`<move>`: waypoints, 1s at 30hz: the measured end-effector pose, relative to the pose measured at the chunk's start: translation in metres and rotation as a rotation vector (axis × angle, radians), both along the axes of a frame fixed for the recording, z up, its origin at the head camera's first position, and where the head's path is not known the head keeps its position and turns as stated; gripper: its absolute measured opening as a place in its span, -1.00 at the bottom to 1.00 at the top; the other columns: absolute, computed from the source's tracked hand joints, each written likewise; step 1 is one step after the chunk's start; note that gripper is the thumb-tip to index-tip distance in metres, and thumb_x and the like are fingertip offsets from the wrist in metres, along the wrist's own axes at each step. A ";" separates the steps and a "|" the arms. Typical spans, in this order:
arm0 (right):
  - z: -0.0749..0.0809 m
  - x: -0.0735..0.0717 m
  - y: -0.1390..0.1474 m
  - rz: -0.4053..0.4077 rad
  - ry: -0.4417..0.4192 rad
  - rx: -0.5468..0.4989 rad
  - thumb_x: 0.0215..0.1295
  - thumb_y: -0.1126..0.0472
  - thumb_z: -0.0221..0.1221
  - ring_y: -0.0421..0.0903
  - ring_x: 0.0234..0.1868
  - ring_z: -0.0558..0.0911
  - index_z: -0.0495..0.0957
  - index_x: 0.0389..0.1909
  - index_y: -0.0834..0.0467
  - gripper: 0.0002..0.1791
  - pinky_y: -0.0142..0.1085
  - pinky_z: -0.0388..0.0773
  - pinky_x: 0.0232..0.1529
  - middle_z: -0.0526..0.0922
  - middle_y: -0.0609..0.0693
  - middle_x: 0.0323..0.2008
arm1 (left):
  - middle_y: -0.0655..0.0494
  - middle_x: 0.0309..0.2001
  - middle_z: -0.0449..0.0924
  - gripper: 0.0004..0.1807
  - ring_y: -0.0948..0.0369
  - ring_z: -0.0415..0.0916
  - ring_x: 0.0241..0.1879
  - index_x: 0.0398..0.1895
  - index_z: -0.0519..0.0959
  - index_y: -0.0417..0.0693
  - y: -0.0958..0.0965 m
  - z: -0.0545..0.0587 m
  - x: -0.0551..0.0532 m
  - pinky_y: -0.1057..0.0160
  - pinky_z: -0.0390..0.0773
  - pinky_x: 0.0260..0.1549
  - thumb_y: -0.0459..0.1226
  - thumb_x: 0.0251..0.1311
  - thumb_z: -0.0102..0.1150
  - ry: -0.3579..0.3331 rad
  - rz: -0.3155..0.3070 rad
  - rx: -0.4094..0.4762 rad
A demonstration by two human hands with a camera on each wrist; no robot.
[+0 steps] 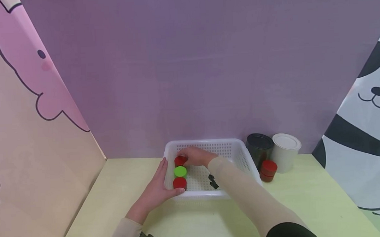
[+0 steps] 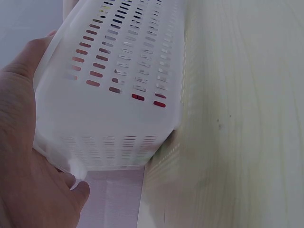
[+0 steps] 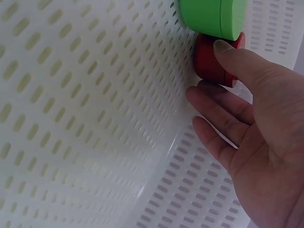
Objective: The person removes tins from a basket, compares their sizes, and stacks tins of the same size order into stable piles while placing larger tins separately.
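A white basket point(image 1: 209, 193) sits at the far side of the surface, in the middle of my head view, its holed walls close around the work. Three tins line up inside along its left wall: a far red tin point(image 1: 180, 161), a green tin point(image 1: 180, 171) and a near red tin point(image 1: 179, 183). I see the right hand point(image 1: 196, 156) clamped on the far red tin, thumb on one side and fingers behind; the green tin crowds its near side. The left hand point(image 1: 158, 187) lies apart from it, fingers straight along the basket's left edge and thumb reaching over the near rim. The right sleeve point(image 1: 247, 193) crosses the basket's right half and blocks my sight of part of its floor and near rim.

Just beyond the basket's right end I find a black can point(image 1: 259, 150), a white can point(image 1: 286, 152) right of it, and a red container point(image 1: 268, 168) in front; whether that is one piece or two stacked, I can't tell.

The surface point(image 1: 210, 220) is pale yellow with faint wood grain. A purple backdrop point(image 1: 206, 61) rises behind, between a pink cartoon panel point(image 1: 44, 146) on the left and a panda panel point(image 1: 363, 142) on the right.
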State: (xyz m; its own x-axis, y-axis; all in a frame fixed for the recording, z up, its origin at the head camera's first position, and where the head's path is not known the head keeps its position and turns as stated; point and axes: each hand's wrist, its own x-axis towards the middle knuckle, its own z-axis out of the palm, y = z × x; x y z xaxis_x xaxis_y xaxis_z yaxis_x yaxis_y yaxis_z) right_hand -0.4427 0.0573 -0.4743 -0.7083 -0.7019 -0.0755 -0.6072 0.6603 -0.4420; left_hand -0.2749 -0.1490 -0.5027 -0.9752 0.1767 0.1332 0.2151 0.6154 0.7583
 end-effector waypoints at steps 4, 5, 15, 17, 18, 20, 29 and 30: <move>-0.003 -0.002 0.000 -0.016 -0.012 0.001 0.43 0.25 0.50 -0.07 0.18 0.65 0.65 0.44 0.06 -0.42 -0.16 0.64 0.37 0.75 -0.05 0.20 | 0.07 0.84 -0.22 0.41 -0.10 -0.16 0.78 0.86 -0.14 0.01 0.001 -0.002 0.001 -0.39 0.32 0.52 0.15 0.18 0.64 0.003 0.004 -0.009; -0.004 -0.002 0.000 -0.020 -0.012 0.000 0.43 0.26 0.50 -0.07 0.17 0.65 0.66 0.43 0.06 -0.43 -0.16 0.65 0.36 0.75 -0.04 0.19 | 0.07 0.84 -0.23 0.42 -0.10 -0.16 0.78 0.86 -0.14 0.02 0.001 -0.002 0.001 -0.38 0.32 0.52 0.16 0.17 0.64 0.005 0.004 -0.011; 0.000 -0.004 0.002 -0.015 0.043 0.012 0.41 0.26 0.51 -0.08 0.08 0.65 0.67 0.37 0.11 -0.46 -0.19 0.68 0.28 0.76 -0.02 0.12 | 0.01 0.84 -0.21 0.42 -0.14 -0.12 0.78 0.86 -0.15 -0.03 0.000 -0.001 0.001 -0.38 0.31 0.53 0.17 0.18 0.63 0.023 0.001 -0.019; 0.003 -0.001 0.004 -0.010 0.045 -0.007 0.41 0.27 0.51 -0.08 0.05 0.65 0.66 0.37 0.15 -0.47 -0.19 0.70 0.25 0.76 0.00 0.10 | 0.00 0.84 -0.22 0.41 -0.14 -0.13 0.78 0.86 -0.15 -0.04 0.000 -0.001 0.000 -0.38 0.31 0.54 0.16 0.19 0.63 0.023 0.002 -0.021; 0.004 0.000 0.006 -0.010 0.046 -0.016 0.40 0.28 0.51 -0.08 0.03 0.65 0.66 0.36 0.16 -0.47 -0.19 0.70 0.23 0.76 0.00 0.09 | 0.00 0.84 -0.22 0.41 -0.15 -0.13 0.77 0.86 -0.14 -0.05 0.000 -0.001 0.000 -0.38 0.31 0.53 0.15 0.19 0.63 0.024 0.003 -0.021; 0.006 0.002 0.008 -0.006 0.046 -0.038 0.39 0.30 0.52 -0.07 0.00 0.64 0.66 0.33 0.19 -0.48 -0.19 0.71 0.19 0.75 0.02 0.06 | 0.01 0.84 -0.23 0.41 -0.14 -0.13 0.78 0.86 -0.15 -0.05 0.000 -0.002 0.000 -0.37 0.32 0.53 0.16 0.19 0.62 0.023 0.002 -0.023; 0.016 0.008 0.016 0.007 0.069 -0.070 0.37 0.32 0.51 -0.06 -0.05 0.65 0.68 0.25 0.22 -0.54 -0.21 0.71 0.08 0.75 0.02 -0.02 | 0.01 0.84 -0.21 0.42 -0.15 -0.13 0.78 0.86 -0.15 -0.02 0.001 -0.003 0.000 -0.38 0.32 0.52 0.15 0.18 0.64 0.013 0.005 -0.021; 0.017 0.008 0.017 0.004 0.071 -0.072 0.37 0.32 0.51 -0.07 -0.06 0.66 0.69 0.24 0.22 -0.55 -0.21 0.71 0.08 0.75 0.00 -0.03 | 0.01 0.84 -0.21 0.43 -0.14 -0.14 0.78 0.86 -0.15 -0.01 0.001 -0.002 -0.001 -0.37 0.32 0.53 0.16 0.17 0.64 0.011 0.005 -0.022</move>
